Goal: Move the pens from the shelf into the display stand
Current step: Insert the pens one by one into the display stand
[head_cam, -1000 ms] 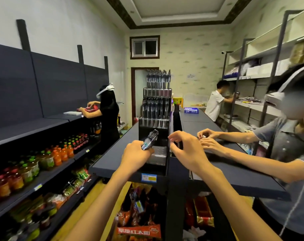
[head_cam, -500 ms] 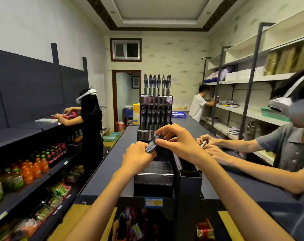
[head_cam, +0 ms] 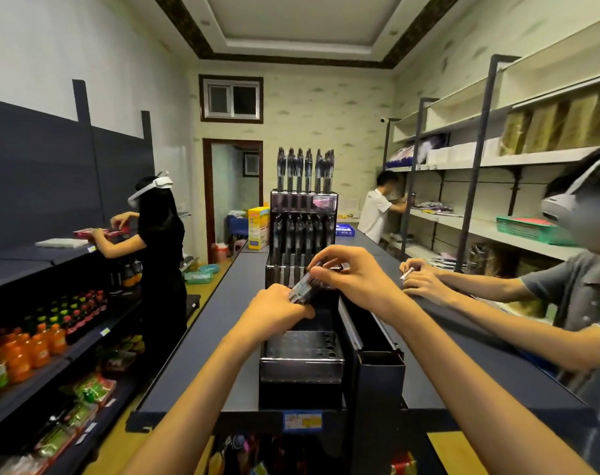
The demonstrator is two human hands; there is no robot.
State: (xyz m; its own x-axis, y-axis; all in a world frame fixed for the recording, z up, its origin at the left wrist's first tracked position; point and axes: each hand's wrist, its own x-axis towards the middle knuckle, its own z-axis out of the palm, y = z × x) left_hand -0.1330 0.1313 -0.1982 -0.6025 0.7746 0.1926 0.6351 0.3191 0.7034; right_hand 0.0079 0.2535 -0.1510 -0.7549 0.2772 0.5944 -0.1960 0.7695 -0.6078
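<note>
L hand [head_cam: 274,311] fingers curled round glossy pen bundle [head_cam: 300,289]; R hand [head_cam: 351,274] pinches its tip over tiered stand [head_cam: 302,363].

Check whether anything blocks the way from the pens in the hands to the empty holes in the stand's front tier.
Nothing visible does. The left hand holds the bundle of pens, the right hand pinching its top, above the display stand. The empty holes below lie open.

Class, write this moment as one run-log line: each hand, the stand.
left hand: grips bundle of clear-barrelled pens | right hand: pinches bundle's top | tiered black display stand: front holes unfilled, back rows stocked
</note>
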